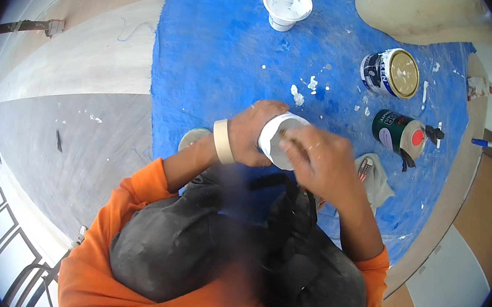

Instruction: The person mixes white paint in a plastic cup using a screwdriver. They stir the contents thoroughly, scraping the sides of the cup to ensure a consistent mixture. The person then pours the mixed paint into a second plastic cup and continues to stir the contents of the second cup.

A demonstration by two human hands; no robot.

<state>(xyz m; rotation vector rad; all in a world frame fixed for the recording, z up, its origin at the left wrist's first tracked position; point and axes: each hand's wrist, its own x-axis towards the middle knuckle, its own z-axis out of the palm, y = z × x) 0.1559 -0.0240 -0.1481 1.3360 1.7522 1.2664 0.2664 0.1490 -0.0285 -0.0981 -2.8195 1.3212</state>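
Above my knees, my left hand (245,132) is wrapped round a white cup (268,136), its mouth tilted toward my right. A cream band like a roll of tape (223,141) circles my left wrist. My right hand (327,161) is at the cup's mouth, its fingers pinched and reaching inside. Something small and brownish shows at the fingertips, but the hand hides most of it and motion blurs it. Beyond the cup, a white tub (287,5) with whitish residue inside stands on the blue sheet (221,47).
At the right lie a paint can (403,73) with a gold-coloured end and a dark green can (395,133). A pale cloth (379,187) lies near my right forearm. A large translucent container (425,16) stands at the far right. A round pale object (192,138) sits beside my left forearm.
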